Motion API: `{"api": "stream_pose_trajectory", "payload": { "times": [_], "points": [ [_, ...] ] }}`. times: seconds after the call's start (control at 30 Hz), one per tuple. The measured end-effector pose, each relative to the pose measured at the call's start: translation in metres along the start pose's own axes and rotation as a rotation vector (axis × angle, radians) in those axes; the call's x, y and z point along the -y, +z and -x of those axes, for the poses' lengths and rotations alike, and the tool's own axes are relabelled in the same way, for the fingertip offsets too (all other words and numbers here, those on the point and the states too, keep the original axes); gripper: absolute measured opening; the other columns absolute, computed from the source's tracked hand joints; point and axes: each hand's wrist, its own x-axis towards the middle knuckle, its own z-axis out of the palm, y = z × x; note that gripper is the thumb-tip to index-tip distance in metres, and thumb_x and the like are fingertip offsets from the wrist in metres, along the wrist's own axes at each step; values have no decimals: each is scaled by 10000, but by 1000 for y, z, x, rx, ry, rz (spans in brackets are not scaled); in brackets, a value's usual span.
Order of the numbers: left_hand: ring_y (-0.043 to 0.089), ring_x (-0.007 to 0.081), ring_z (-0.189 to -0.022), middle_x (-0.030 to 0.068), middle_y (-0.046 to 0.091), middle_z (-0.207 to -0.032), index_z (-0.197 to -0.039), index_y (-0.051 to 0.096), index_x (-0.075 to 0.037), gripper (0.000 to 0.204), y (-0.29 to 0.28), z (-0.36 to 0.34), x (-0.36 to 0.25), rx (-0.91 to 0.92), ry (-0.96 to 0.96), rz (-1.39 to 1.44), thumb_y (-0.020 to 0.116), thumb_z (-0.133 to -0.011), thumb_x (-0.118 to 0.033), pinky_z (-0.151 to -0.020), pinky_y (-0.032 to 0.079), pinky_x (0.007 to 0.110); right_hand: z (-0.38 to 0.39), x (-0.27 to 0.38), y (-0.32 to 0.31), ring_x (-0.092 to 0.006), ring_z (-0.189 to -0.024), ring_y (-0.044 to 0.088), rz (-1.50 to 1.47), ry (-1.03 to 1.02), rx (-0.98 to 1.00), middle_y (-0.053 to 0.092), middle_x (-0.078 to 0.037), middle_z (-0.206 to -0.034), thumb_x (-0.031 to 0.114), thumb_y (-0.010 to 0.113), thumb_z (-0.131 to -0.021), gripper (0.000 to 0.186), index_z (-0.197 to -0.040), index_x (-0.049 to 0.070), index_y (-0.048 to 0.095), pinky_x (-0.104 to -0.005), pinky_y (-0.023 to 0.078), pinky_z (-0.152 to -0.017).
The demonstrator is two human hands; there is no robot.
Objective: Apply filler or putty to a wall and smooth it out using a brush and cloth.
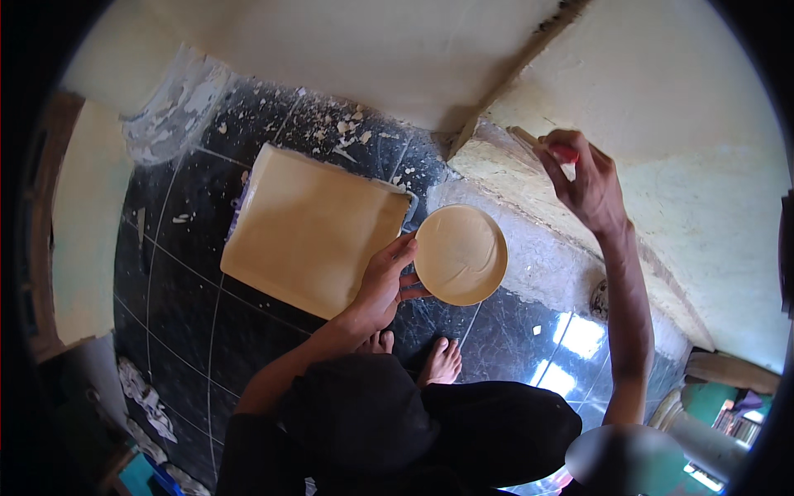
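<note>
My left hand [389, 281] grips the rim of a round, shallow plate [460, 255] coated with smooth cream paint. Raised at the right, my right hand [589, 178] is closed around the red handle of a small paintbrush [524, 137]. Its cream-smeared tip is at the rough lower edge of the wall [496, 157], near the corner; whether it touches is hard to tell. Left of the plate, a large square tray [302, 227] lies on the floor, its inside covered in the same cream colour.
Paint flakes and chips [343, 128] litter the dark tiled floor [174, 256] by the far wall. A long flat tool [142, 240] lies at the left. My bare feet [442, 360] are below the plate. Crumpled cloth [145, 397] lies at lower left.
</note>
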Motion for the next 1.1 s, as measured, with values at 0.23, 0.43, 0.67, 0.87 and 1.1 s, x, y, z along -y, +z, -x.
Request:
{"api": "stream_pose_trajectory", "payload": {
  "times": [0.23,0.43,0.67,0.87,1.1],
  "points": [
    [672,223,-958,66,609,-1168,-1345,466,-90,420,1,-2,-3,-36,-17,61,506,-997,-322,-727,600,384,-48,-1,27,-266,-807,696,-101,-27,133,681,-122,-892,67,676,-880,233,-1045,46,513,-336,555,-703],
    [675,244,-963,89,615,-1162,-1387,440,-70,461,-2,-6,-4,-43,-34,120,498,-1001,-316,-737,596,388,-45,-5,32,-254,-738,701,36,-169,103,689,-110,-863,86,681,-873,217,-1031,75,533,-334,566,-629],
    [676,245,-966,102,615,-1161,-1399,432,-78,468,1,-9,-1,-23,-64,108,494,-1002,-318,-762,593,385,-41,-9,41,-207,-801,711,143,-157,233,700,-74,-889,3,694,-839,225,-999,52,543,-302,572,-692],
    [680,251,-968,88,627,-1154,-1376,454,-61,482,1,-9,0,-4,-47,111,506,-994,-350,-776,589,391,-44,-2,41,-194,-680,684,45,-245,22,681,-71,-799,36,701,-836,195,-966,59,558,-316,554,-583],
    [682,241,-963,90,627,-1153,-1378,450,-56,484,1,-7,-1,-1,-47,146,508,-994,-346,-764,591,376,-39,-3,35,-214,-745,703,62,-378,69,686,-114,-854,-62,704,-798,244,-974,28,561,-297,572,-635]
  ]
}}
